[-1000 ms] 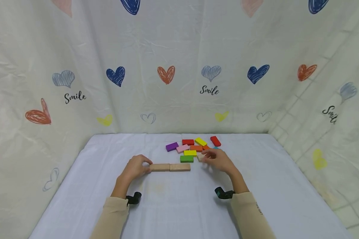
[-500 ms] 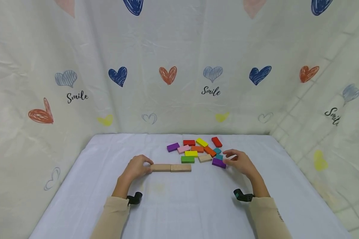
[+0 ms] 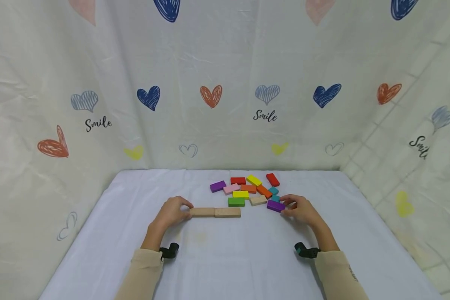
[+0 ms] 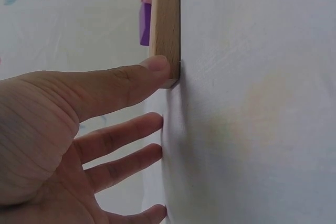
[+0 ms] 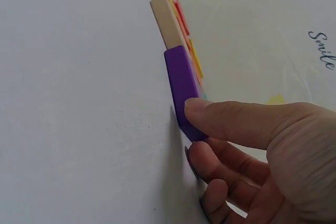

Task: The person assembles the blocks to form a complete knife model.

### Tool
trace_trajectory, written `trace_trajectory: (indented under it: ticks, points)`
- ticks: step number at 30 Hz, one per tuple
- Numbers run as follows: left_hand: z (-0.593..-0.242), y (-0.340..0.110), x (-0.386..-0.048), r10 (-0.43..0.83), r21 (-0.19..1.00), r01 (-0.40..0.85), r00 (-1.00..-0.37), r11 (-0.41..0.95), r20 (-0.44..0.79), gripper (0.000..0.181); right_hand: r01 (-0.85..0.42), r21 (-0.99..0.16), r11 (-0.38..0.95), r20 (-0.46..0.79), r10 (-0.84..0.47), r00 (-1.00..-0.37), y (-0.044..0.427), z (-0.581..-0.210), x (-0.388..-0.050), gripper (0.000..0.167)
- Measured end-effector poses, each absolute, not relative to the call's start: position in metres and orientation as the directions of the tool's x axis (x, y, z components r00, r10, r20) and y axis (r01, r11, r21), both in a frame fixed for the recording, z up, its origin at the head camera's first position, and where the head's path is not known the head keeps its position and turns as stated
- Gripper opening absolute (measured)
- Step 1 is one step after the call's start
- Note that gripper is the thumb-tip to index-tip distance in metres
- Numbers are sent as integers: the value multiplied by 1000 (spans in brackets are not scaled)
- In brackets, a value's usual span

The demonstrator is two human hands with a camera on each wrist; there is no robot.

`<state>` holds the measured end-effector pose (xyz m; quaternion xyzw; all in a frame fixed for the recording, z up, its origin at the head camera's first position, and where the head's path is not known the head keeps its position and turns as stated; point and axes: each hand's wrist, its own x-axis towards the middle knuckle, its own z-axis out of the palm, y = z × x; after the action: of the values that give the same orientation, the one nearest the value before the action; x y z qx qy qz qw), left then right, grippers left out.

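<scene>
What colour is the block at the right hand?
Purple; the block shows best in the right wrist view.

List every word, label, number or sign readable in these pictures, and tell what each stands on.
"Smile": backdrop, left part, head view.
"Smile": backdrop, right of centre, head view.
"Smil", last letter unclear: backdrop, far right, head view.
"Smile": backdrop, right wrist view.
"Smil", cut off: backdrop, left wrist view.
Dark marking on right sleeve: too small to read.
</scene>
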<state>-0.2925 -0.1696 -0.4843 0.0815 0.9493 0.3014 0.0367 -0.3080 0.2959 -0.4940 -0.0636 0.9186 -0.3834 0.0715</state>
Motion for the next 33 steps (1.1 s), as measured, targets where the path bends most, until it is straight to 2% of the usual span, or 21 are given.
trace_trajectory:
  ticks: [17, 33]
  points:
    - [-485, -170, -292, 173, 573, 130, -985, 809, -20, 24, -22, -760, 650, -151, -210, -966, 289, -482, -302, 43]
    - [-485, -170, -291, 177, 586, 132, -984, 799, -20, 25, -132, -743, 656, -117, -321, -940, 263, -480, -300, 39]
